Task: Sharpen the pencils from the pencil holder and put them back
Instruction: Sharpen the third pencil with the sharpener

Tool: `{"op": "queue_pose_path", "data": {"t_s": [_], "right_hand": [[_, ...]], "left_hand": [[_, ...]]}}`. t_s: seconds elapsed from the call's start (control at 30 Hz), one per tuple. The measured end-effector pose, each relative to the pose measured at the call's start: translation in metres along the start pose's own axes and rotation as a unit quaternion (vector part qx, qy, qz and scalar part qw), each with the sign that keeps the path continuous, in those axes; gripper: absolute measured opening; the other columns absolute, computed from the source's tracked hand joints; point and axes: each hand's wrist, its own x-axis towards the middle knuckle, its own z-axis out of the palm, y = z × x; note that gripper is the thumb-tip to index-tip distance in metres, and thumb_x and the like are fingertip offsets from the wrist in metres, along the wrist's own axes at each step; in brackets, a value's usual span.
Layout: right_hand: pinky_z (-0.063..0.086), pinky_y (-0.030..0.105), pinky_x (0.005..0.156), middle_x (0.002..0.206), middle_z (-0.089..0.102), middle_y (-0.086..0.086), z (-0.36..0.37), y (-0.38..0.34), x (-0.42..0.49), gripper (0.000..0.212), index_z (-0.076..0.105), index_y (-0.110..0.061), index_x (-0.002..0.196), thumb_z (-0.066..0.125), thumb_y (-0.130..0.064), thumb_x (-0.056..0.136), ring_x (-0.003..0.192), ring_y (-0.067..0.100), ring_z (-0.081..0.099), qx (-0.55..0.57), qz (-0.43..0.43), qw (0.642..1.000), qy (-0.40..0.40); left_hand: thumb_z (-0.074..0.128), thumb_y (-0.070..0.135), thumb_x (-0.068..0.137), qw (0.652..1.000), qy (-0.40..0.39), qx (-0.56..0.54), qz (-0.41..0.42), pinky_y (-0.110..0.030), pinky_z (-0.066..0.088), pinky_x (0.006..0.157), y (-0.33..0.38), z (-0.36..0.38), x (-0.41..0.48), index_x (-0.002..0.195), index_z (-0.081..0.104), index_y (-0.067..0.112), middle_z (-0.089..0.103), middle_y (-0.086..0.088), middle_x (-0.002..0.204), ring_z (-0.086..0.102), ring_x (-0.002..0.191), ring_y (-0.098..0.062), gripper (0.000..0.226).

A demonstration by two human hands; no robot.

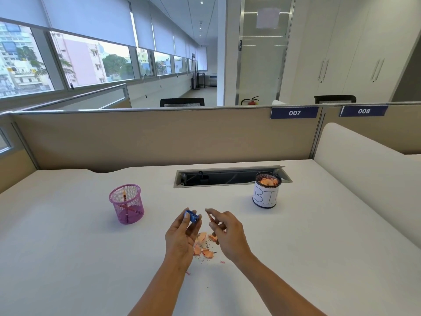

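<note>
Open-plan office, numbered cubicle partitions [294, 113], white desk [68, 247], roller blinds [91, 17], office chairs [182, 102]

From the grip of the right hand [227, 233] only slivers of the thin red pencil [209, 217] show; I cannot make out its tip. The left hand [181, 236] covers part of the small blue plastic sharpener [193, 216]. Through the pink wire-mesh pencil holder [126, 205] I cannot count the pencils [124, 195]. Lettering on the white paper-wrapped black mesh cup [266, 196] curves out of sight after "BI". Both forearms [166, 290] run off the bottom edge.
</note>
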Motion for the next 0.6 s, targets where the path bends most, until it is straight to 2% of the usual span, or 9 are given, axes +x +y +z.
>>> {"op": "queue_pose_path", "data": {"t_s": [0.1, 0.2, 0.27, 0.37, 0.43, 0.53, 0.6], "right_hand": [[0.047, 0.007, 0.067, 0.080, 0.046, -0.013, -0.0003, 0.0011, -0.0013, 0.045, 0.054, -0.035, 0.127, 0.057, -0.008, 0.091, 0.071, 0.005, 0.050, 0.003, -0.017, 1.000, -0.016], [0.043, 0.002, 0.062, 0.076, 0.052, -0.014, -0.0001, -0.0008, -0.0042, 0.047, 0.054, -0.025, 0.129, 0.065, -0.009, 0.086, 0.062, 0.002, 0.052, 0.007, -0.016, 1.000, -0.024], [0.044, 0.006, 0.062, 0.074, 0.053, -0.015, 0.0003, -0.0019, -0.0046, 0.043, 0.054, -0.022, 0.124, 0.067, -0.011, 0.084, 0.061, 0.001, 0.053, 0.012, -0.002, 1.000, -0.007], [0.055, 0.023, 0.070, 0.074, 0.055, -0.013, 0.0018, -0.0024, -0.0031, 0.032, 0.052, -0.022, 0.110, 0.068, -0.013, 0.084, 0.064, 0.004, 0.056, 0.015, 0.019, 1.000, 0.020], [0.057, 0.030, 0.074, 0.076, 0.058, -0.009, 0.0030, -0.0031, -0.0016, 0.029, 0.048, -0.025, 0.100, 0.069, -0.015, 0.083, 0.066, 0.009, 0.058, 0.016, 0.029, 0.999, 0.027], [0.055, 0.030, 0.070, 0.077, 0.058, -0.007, 0.0044, -0.0054, 0.0000, 0.024, 0.048, -0.022, 0.084, 0.071, -0.017, 0.081, 0.066, 0.013, 0.060, 0.008, 0.030, 0.999, 0.044], [0.052, 0.027, 0.065, 0.075, 0.059, -0.005, 0.0063, -0.0058, 0.0020, 0.026, 0.048, -0.023, 0.071, 0.072, -0.017, 0.080, 0.064, 0.012, 0.057, -0.005, 0.027, 0.998, 0.059]], "left_hand": [[0.047, 0.006, 0.091, 1.000, -0.012, -0.003, 0.003, -0.028, 0.057, 0.066, 0.0002, 0.0017, -0.0004, 0.106, 0.061, 0.004, 0.064, -0.015, 0.101, 0.072, 0.070, -0.020, 0.021], [0.047, 0.006, 0.091, 1.000, -0.014, 0.007, 0.007, -0.026, 0.057, 0.066, -0.0008, 0.0028, 0.0005, 0.106, 0.061, 0.005, 0.064, -0.015, 0.101, 0.072, 0.068, -0.016, 0.020], [0.047, 0.006, 0.091, 1.000, -0.017, 0.011, 0.010, -0.026, 0.057, 0.067, -0.0016, 0.0034, -0.0002, 0.103, 0.062, 0.006, 0.065, -0.014, 0.099, 0.072, 0.068, -0.016, 0.019], [0.046, 0.006, 0.091, 1.000, -0.020, 0.013, 0.007, -0.027, 0.057, 0.066, -0.0021, 0.0040, -0.0027, 0.100, 0.062, 0.007, 0.068, -0.011, 0.092, 0.072, 0.069, -0.017, 0.019], [0.046, 0.005, 0.090, 1.000, -0.021, 0.013, 0.005, -0.027, 0.058, 0.062, -0.0023, 0.0046, -0.0038, 0.098, 0.063, 0.008, 0.071, -0.009, 0.086, 0.072, 0.069, -0.018, 0.019], [0.047, 0.003, 0.090, 0.999, -0.030, 0.036, 0.006, -0.025, 0.059, 0.059, -0.0040, 0.0062, -0.0057, 0.096, 0.064, 0.008, 0.070, -0.010, 0.090, 0.072, 0.071, -0.019, 0.019], [0.046, 0.001, 0.090, 0.998, -0.038, 0.049, 0.008, -0.026, 0.059, 0.060, -0.0059, 0.0070, -0.0065, 0.099, 0.063, 0.007, 0.067, -0.012, 0.097, 0.070, 0.079, -0.023, 0.020]]}}
